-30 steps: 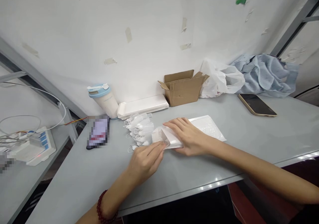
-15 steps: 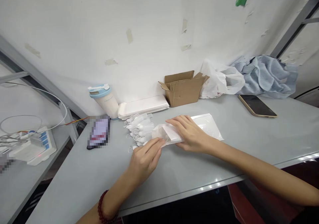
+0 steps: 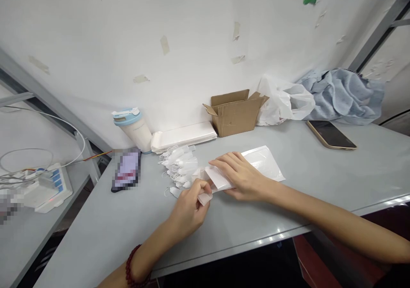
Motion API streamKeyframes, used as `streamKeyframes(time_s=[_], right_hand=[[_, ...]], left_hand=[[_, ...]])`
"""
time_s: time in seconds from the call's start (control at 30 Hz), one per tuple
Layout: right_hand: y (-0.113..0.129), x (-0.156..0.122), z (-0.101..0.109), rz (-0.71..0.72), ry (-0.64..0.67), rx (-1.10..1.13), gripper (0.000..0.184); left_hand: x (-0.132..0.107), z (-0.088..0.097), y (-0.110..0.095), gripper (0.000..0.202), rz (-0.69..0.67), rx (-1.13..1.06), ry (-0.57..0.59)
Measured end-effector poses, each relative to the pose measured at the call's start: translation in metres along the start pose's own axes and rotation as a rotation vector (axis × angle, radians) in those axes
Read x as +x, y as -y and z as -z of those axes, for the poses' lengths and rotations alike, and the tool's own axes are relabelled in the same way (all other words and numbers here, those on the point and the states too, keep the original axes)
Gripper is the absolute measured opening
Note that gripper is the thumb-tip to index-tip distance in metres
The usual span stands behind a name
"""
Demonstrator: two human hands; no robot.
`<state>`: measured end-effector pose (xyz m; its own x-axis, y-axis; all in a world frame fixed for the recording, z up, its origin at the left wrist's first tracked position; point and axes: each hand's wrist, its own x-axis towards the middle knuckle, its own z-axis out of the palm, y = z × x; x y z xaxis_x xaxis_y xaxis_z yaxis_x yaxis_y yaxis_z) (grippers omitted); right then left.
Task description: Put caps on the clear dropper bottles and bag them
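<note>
A flat white envelope [image 3: 267,163] with a glossy surface lies tilted near the middle of the table. My right hand [image 3: 241,177] is closed over its left part, fingers on top and thumb below. At the envelope's left end, my left hand [image 3: 190,209] pinches a translucent white flap [image 3: 205,198] between thumb and curled fingers. Whether this flap is part of the envelope or a separate piece, I cannot tell. Just beyond my left hand lies a heap of small white tags with string loops [image 3: 180,164], partly hidden by the flap and fingers.
Behind the tags lies a stack of white envelopes [image 3: 185,136], beside a tilted cup with a blue lid [image 3: 136,132]. An open cardboard box [image 3: 237,117], a white plastic bag [image 3: 282,102], blue cloth [image 3: 342,95] and a phone [image 3: 331,134] stand along the back. A power strip [image 3: 53,189] is at left.
My left hand has curled its fingers and drawn the translucent flap slightly toward me. My right hand and the envelope have shifted a little to the left.
</note>
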<state>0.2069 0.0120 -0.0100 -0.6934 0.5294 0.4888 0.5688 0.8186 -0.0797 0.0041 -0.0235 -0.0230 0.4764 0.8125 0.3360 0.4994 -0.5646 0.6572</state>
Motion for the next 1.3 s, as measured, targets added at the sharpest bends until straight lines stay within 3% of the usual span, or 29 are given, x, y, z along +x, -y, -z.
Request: streamKeyframes(time_s=[0.23,0.43,0.53,0.8,1.17,1.3], right_hand=[[-0.009,0.001,0.007,0.01,-0.012,-0.017,0.05],[-0.015,0.001,0.008,0.04,-0.01,-0.043,0.049],[-0.012,0.002,0.007,0.069,-0.025,-0.133,0.051],[-0.001,0.002,-0.009,0.097,-0.156,-0.438,0.032],[0.004,0.001,-0.008,0.222,-0.218,-0.487,0.027],[0.007,-0.001,-0.009,0.253,-0.267,-0.458,0.03]], left_hand=[[0.001,0.004,0.004,0.019,-0.15,0.174,-0.194],[0.005,0.004,0.009,0.02,-0.355,0.266,-0.269],[0.006,0.004,0.008,0.021,-0.394,0.259,-0.311],[0.006,0.004,0.005,0.023,-0.501,0.265,-0.392],[0.005,0.0,0.0,0.037,-0.389,0.186,-0.508],[0.005,0.001,0.003,0.031,-0.407,0.238,-0.48]])
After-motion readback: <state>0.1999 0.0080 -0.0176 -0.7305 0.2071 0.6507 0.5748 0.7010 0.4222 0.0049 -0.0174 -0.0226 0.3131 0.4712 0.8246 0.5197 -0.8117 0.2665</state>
